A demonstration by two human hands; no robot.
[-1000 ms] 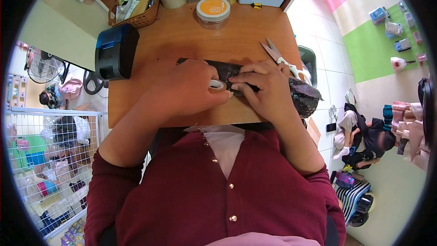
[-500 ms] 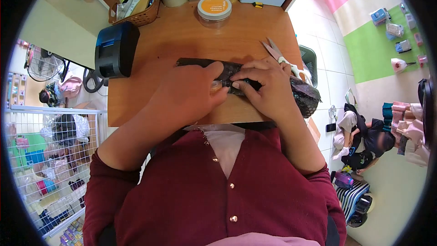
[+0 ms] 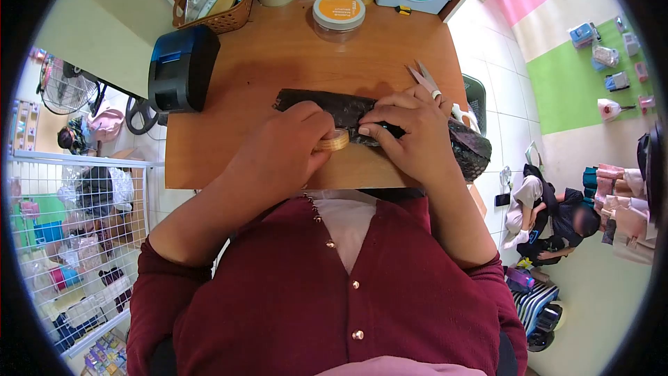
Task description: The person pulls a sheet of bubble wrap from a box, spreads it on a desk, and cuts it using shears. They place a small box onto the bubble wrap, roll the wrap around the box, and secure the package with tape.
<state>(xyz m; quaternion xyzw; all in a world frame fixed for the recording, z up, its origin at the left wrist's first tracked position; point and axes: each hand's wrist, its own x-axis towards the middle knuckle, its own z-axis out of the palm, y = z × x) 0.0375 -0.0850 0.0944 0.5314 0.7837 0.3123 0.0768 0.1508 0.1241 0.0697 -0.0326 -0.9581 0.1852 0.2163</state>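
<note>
A black plastic-wrapped package (image 3: pixel 472 150) lies along the front of the desk, its flat dark end (image 3: pixel 334 104) reaching left. My left hand (image 3: pixel 289 143) is closed around a small roll of yellowish clear tape (image 3: pixel 335 141), held at the package's near edge. My right hand (image 3: pixel 410 132) grips the package, thumb and fingers pressed on the black plastic near the tape. Scissors (image 3: pixel 426 80) with white handles lie just beyond my right hand, blades pointing away; the handles are partly hidden by that hand.
The wooden desk (image 3: pixel 257 63) carries a black label printer (image 3: pixel 182 69) at left, a round tub with an orange lid (image 3: pixel 339 12), a wicker basket (image 3: pixel 221 26) and a blue-white organizer (image 3: pixel 410 0) at the back. A person (image 3: pixel 567 216) sits on the floor at right.
My left hand has drawn slightly left with the tape roll, which now shows more clearly. My right hand stays on the package. The view has shifted a little.
</note>
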